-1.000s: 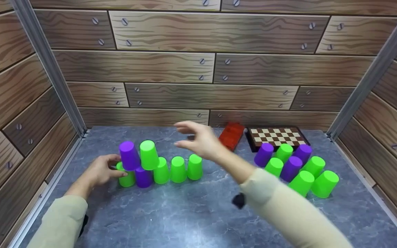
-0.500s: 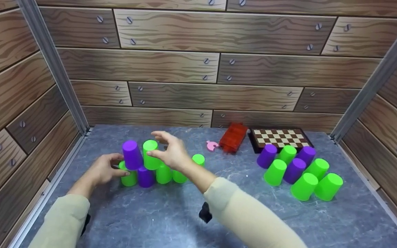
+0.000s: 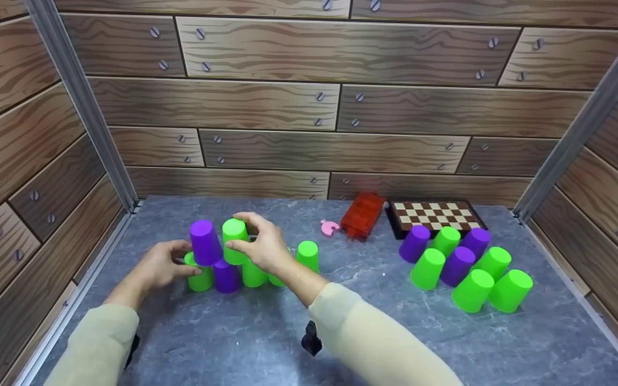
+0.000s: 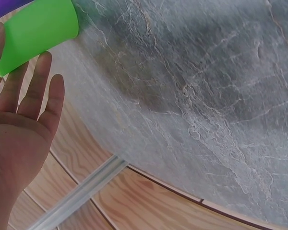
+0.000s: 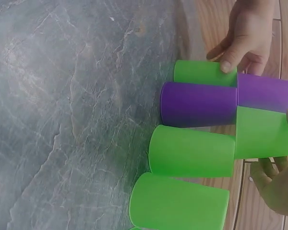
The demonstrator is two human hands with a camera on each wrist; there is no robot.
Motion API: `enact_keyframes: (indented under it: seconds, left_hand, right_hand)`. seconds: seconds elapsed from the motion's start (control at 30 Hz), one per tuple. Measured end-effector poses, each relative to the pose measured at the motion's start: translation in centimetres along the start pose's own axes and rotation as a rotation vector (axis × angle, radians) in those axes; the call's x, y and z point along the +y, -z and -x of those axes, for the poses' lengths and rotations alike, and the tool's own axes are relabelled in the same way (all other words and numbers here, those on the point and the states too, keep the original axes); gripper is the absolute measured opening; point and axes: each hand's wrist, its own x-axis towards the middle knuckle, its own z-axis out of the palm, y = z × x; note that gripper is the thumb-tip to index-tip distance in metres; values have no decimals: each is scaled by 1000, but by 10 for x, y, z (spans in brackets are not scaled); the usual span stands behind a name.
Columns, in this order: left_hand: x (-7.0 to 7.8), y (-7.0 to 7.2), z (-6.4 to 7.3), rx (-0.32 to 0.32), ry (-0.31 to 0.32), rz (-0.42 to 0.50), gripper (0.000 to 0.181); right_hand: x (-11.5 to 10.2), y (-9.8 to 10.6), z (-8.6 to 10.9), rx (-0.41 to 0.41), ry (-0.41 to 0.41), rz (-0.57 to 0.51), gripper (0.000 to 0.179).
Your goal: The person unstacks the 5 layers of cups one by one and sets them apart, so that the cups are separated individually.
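Note:
A row of upside-down cups stands on the table, its fourth cup mostly behind my right arm in the head view. My left hand [image 3: 161, 264] holds the leftmost green cup [image 3: 200, 280] between thumb and fingers. To its right come a purple cup [image 3: 226, 279], a green cup [image 3: 254, 275] and, at the end, another green cup [image 3: 307, 254]. Up on the second level, a purple cup [image 3: 205, 244] sits beside an upper green cup [image 5: 264, 133]. Thumb in front and fingers on the far side, my right hand [image 3: 266, 246] grips that upper green cup.
Several green and purple cups [image 3: 472, 291] stand upside down in a cluster at the right. Behind them lies a chessboard [image 3: 437, 213], with a red pouch-like item [image 3: 362, 215] and a small pink piece [image 3: 329, 228] to its left. Wood-patterned walls [image 3: 266, 102] enclose the table.
My right hand has moved left and slightly down to the upper green cup and now grips it. My left hand stays at the leftmost green cup. The pink piece has come into view.

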Motion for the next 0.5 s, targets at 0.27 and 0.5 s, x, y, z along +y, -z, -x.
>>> enact_keyframes:
  seconds: [0.27,0.5]
  left_hand:
    - [3,-1,-2,-25,-11,-4,54]
    - [-1,2,2,-31,-3,-8,54]
  right_hand:
    - [-8,33,7,73,93,-93,54]
    - [-14,80,20,123,188,-102,56]
